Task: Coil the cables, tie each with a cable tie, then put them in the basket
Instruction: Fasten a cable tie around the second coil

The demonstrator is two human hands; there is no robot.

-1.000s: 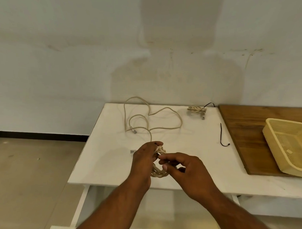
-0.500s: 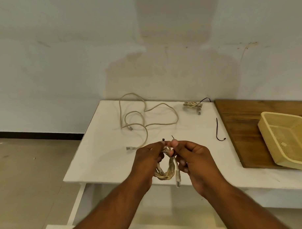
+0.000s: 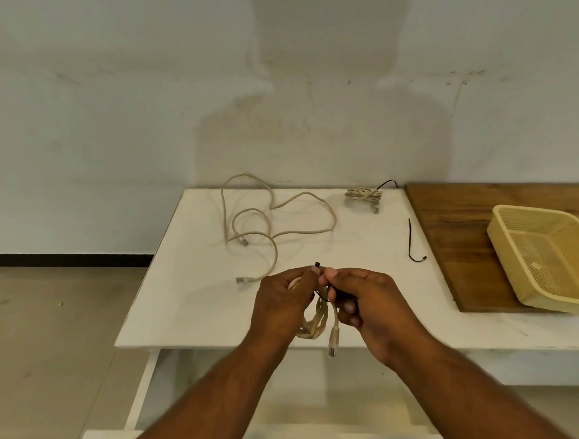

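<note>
- Coiled cable (image 3: 313,322), beige, is held above the near edge of the white table (image 3: 193,298). Its upper part is hidden inside the two hands, and one plug (image 3: 333,341) dangles free below.
- Only the small dark head of a black cable tie (image 3: 317,264) and a thin dark line lower down are visible; how far it wraps the coil cannot be made out.
- At the right, the yellow basket (image 3: 503,263) on the wooden board (image 3: 452,225) is cut off by the picture's edge.
- A second ago the hands were lower and overlapping. They now meet fingertip to fingertip at the top of the coil, and the plug has dropped into view.
- The left hand (image 3: 280,306) curls round the coil, its thumb and forefinger up at the tie's head.
- The right hand (image 3: 375,304) pinches the tie between thumb and forefinger, its other fingers curled in.
- Behind lie a loose cable (image 3: 309,231), a tied bundle (image 3: 363,194) and a spare tie (image 3: 409,243).
</note>
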